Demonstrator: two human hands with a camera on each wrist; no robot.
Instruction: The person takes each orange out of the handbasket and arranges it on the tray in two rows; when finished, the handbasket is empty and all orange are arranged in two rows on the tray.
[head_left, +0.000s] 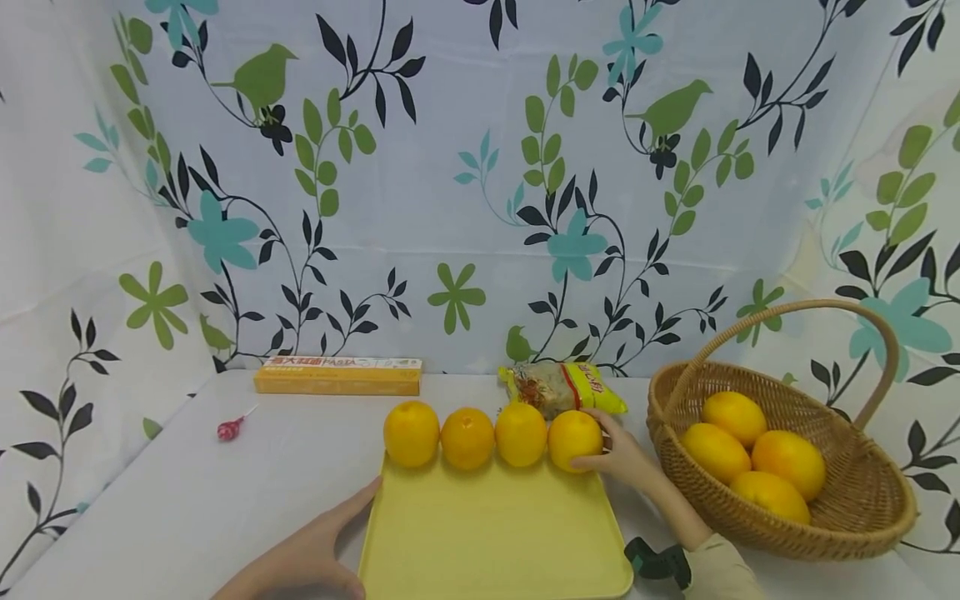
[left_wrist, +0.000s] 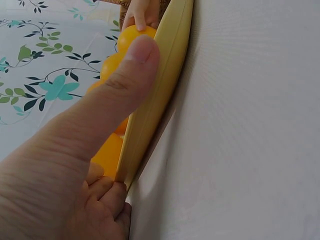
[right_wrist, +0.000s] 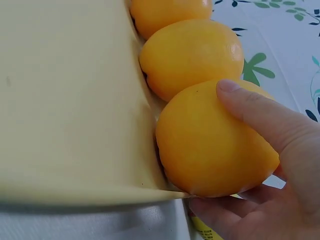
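Observation:
Side by side along the far edge of a yellow tray (head_left: 491, 533) stand several oranges. My right hand (head_left: 621, 454) holds the rightmost orange (head_left: 573, 442), its thumb on the near side and its fingers round the right and back. That same orange (right_wrist: 215, 142) sits at the tray's corner in the right wrist view, touching or nearly touching its neighbour (right_wrist: 192, 57). At the tray's left side rests my left hand (head_left: 322, 537), thumb and fingers spread along the edge. In the left wrist view its thumb (left_wrist: 115, 90) stretches across the tray's rim (left_wrist: 157, 95).
To the right a wicker basket (head_left: 862, 475) with a tall handle contains several more oranges (head_left: 787, 462). Behind the row lie a yellow food packet (head_left: 558, 387) and a long pasta box (head_left: 337, 377). A red lollipop (head_left: 230, 429) lies at the left. A patterned cloth (head_left: 450, 208) hangs behind.

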